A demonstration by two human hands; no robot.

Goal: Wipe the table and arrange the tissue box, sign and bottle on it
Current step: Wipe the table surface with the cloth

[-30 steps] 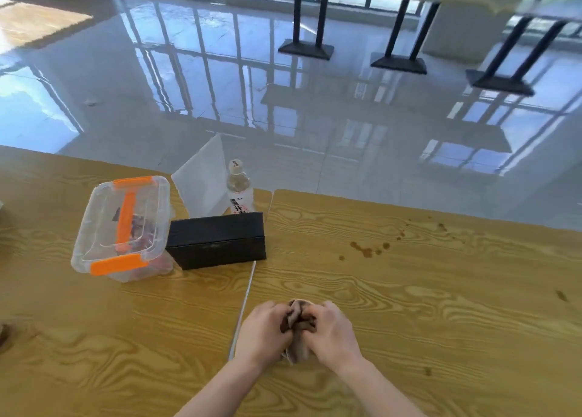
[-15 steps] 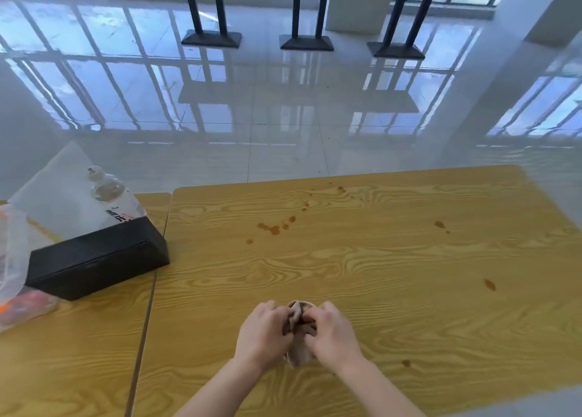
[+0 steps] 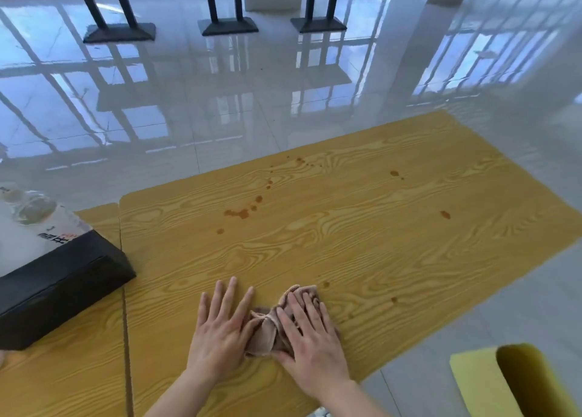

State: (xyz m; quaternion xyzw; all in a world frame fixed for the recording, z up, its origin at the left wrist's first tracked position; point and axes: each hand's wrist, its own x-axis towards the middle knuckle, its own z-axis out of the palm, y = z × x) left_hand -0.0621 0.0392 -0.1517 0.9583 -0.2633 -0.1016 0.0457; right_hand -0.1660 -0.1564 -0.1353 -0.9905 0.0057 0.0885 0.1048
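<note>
The right hand (image 3: pixel 310 338) lies flat on a crumpled brownish cloth (image 3: pixel 263 331) at the near edge of the wood-grain table (image 3: pixel 362 243). Its grip is open, with straight fingers pressing down rather than curling round the fabric. The left hand (image 3: pixel 220 331) rests palm-down on the bare wood just left of the cloth. Its fingers are also spread and straight, and its thumb side touches the cloth's left edge.

The cloth is bunched with its longer side running left to right. The main cluster of brown stains (image 3: pixel 241 211) lies farther out on the table, slightly left of the cloth. More spots sit towards the far right, and one small spot is just beyond the right fingertips. The wiping stroke therefore probably has to run away from the person, and the right hand (already on the cloth) is the better placed to drive it.

The black tissue box (image 3: pixel 59 290) sits on the adjoining table at the left, well apart from the hands. The bottle (image 3: pixel 34 208) is behind it, seen through what appears to be the clear sign (image 3: pixel 12 249). None of the three has been arranged yet. A yellow chair (image 3: pixel 519 385) shows at the near right.
</note>
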